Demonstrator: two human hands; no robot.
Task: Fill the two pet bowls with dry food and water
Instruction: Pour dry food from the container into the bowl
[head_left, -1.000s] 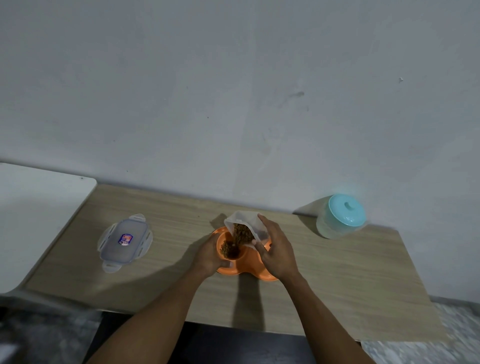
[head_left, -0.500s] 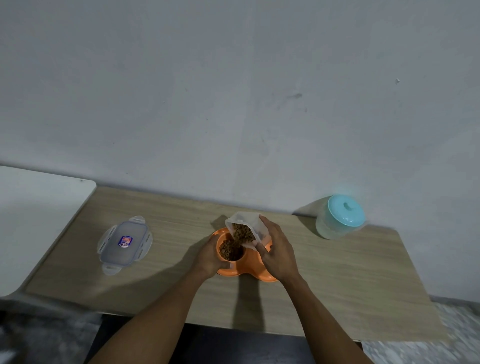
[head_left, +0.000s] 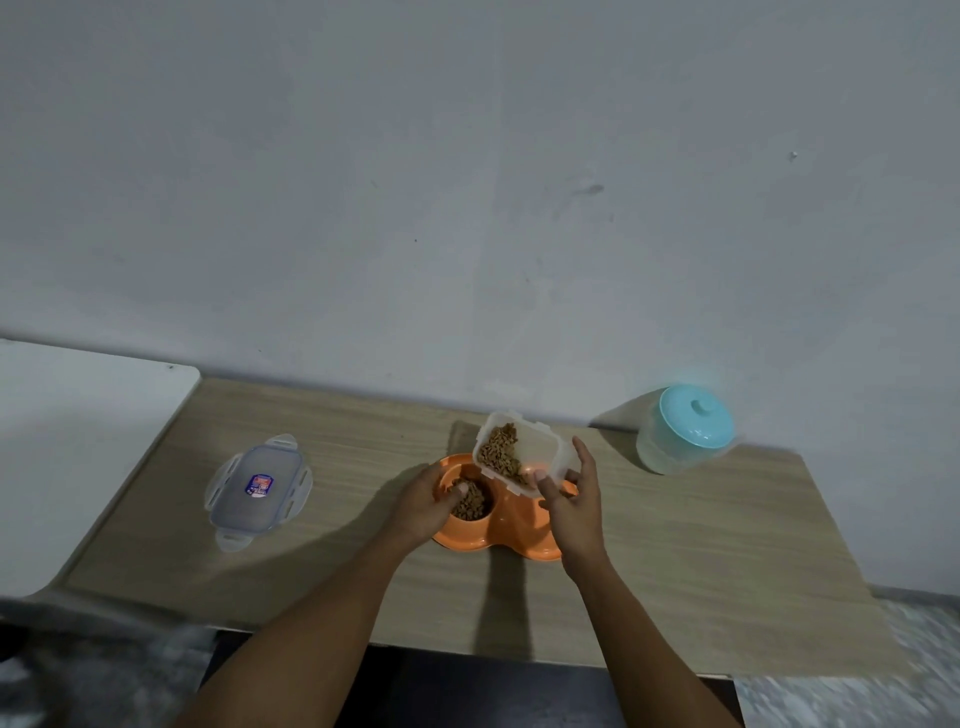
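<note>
We steady the orange double bowl at bench centre w/ left hand gripping its rim; right hand grasps tilted kibble tub just above. Keep tilt gentle, aim at left well, spare right well for water.

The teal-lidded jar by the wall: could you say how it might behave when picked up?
The teal-lidded jar looks like rigid, clear plastic, so probably stiff. Its smooth round wall may be slippery. The knobbed lid might lift off.
</note>
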